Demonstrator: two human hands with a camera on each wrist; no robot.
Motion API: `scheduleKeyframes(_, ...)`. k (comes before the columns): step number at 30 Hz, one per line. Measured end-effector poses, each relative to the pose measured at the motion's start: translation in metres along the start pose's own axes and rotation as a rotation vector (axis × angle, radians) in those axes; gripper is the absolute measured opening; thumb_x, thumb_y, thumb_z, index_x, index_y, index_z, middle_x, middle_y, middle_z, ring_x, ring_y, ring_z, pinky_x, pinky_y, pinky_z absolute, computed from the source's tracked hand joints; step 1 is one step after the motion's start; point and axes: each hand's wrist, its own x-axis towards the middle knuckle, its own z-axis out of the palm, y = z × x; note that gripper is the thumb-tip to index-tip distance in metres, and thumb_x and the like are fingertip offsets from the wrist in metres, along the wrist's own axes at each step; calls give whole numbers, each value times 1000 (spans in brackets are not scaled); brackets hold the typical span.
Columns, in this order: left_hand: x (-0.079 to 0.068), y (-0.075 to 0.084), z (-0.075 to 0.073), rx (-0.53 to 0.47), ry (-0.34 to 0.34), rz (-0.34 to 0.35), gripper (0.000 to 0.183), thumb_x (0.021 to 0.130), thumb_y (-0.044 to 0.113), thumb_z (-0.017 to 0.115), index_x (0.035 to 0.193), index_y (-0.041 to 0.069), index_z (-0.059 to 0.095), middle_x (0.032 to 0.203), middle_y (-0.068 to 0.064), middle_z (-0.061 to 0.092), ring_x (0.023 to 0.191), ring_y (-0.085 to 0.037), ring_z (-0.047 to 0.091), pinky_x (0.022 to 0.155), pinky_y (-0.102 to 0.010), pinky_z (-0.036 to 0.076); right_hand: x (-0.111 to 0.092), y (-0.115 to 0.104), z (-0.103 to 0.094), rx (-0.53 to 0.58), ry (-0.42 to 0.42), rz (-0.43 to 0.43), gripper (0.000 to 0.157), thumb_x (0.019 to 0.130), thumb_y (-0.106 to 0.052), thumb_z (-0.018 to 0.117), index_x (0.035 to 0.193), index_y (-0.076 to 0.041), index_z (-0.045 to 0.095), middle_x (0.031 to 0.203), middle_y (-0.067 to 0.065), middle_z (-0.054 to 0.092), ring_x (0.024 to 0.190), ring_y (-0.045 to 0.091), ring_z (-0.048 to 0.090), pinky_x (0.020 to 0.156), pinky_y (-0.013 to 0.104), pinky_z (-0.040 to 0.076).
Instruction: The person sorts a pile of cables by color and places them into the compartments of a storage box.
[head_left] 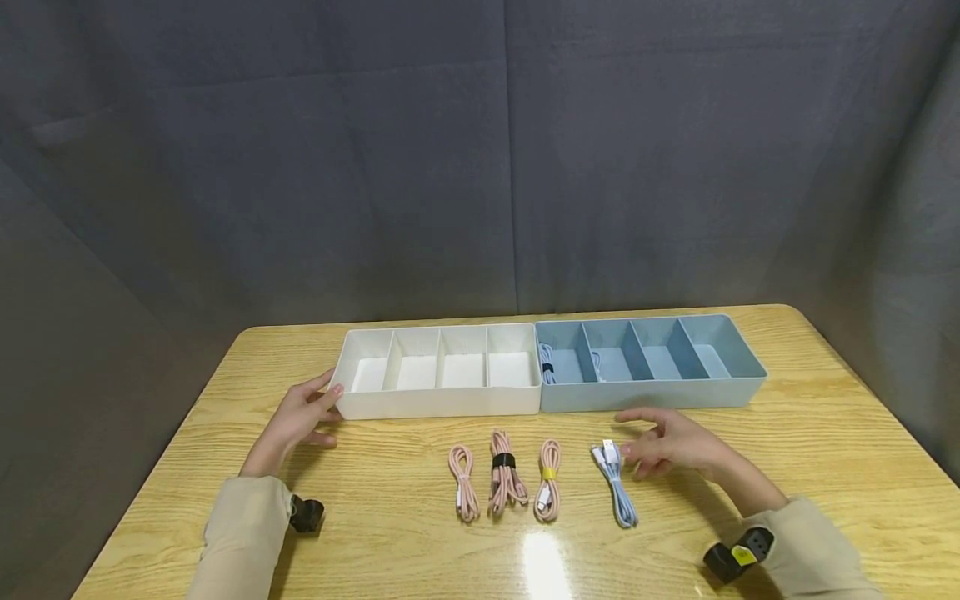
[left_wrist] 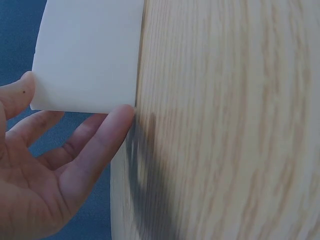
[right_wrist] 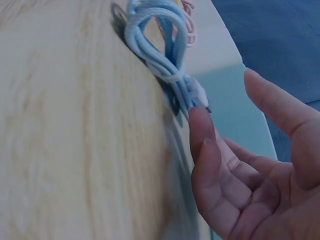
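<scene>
Fingertips of my left hand [head_left: 300, 412] touch the left end of the white divided box [head_left: 438, 402], with the fingers fairly straight. In the left wrist view the thumb lies at one edge of that end wall. A coiled light blue cable [head_left: 618, 487] with a white plug lies on the table in front of the blue divided box [head_left: 652, 396]. Just right of this cable is my right hand [head_left: 678, 442], fingers loosely bent and thumb apart. Its fingertips overlap the plug end in the right wrist view; whether they touch cannot be told.
Three coiled pink cables lie in a row: one at left [head_left: 464, 483], one with a black strap [head_left: 506, 475], one with a yellow tie [head_left: 549, 483]. Blue cables sit in the blue box's two left compartments. A dark curtain [head_left: 480, 167] hangs behind the wooden table [head_left: 390, 533].
</scene>
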Motion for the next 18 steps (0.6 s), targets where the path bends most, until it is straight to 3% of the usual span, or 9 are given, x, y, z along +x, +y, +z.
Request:
scheduleKeyframes(9, -1, 0, 1, -5, -5, -5, 58, 97, 32, 44, 145, 7, 22, 114, -29, 46, 99, -39, 55, 62, -41, 57, 4, 4, 7, 13, -44, 40, 65, 82, -15, 68, 131, 13, 35, 71, 14, 65, 60, 17, 60, 51, 27, 52)
scheduleKeyframes(18, -1, 0, 0, -8, -4, -17, 59, 96, 34, 44, 145, 10, 22, 116, -28, 45, 101, -39, 54, 63, -40, 57, 9, 1, 10, -62, -61, 27, 64, 81, -16, 70, 130, 11, 40, 67, 14, 64, 54, 17, 59, 44, 23, 47)
